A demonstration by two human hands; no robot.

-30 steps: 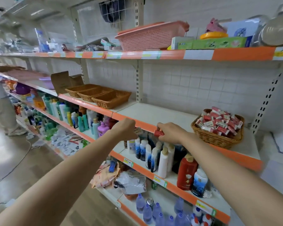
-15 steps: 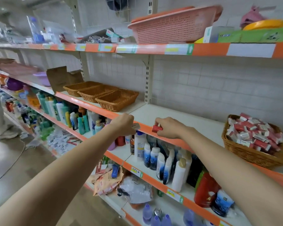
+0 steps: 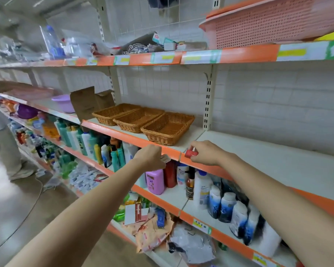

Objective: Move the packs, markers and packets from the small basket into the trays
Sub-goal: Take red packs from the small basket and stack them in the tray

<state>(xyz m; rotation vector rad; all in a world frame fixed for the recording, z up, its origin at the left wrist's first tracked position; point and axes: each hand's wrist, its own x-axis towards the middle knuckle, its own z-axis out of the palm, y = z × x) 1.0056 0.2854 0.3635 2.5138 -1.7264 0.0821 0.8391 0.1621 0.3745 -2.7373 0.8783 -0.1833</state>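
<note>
A small red rectangular packet with a white label (image 3: pixel 191 152) sits pinched in the fingers of the right hand (image 3: pixel 204 153), held over the orange front edge of the middle white metal shelf (image 3: pixel 258 157). The grip of this hand is narrow, thumb and fingertips closed on the packet's right end.

Just to the left, the left hand (image 3: pixel 150 157) has its fingers curled around a small pale packet (image 3: pixel 165 158), of which only a corner shows past the knuckles; it is too hidden to tell more about it. This hand hovers in front of the same orange shelf edge, near the right hand but apart from it.

Beyond both hands, on the shelf, three shallow woven wicker trays stand side by side in a row running from far left to near right. The nearest wicker tray (image 3: pixel 168 128) lies just beyond the left hand, the middle wicker tray (image 3: pixel 138 119) touches its left side, and the farthest wicker tray (image 3: pixel 115 113) sits beside that. Behind the farthest tray stands an open brown cardboard box (image 3: pixel 87 105), with a lilac plastic bowl (image 3: pixel 64 102) further left.

On the shelf above, at the upper right, rests a pink perforated plastic basket (image 3: pixel 274 24). On the shelf below the hands stand a pink plastic bottle (image 3: pixel 155 181), a dark red bottle (image 3: pixel 169 176) and a cluster of white and blue bottles (image 3: pixel 226 205).
</note>
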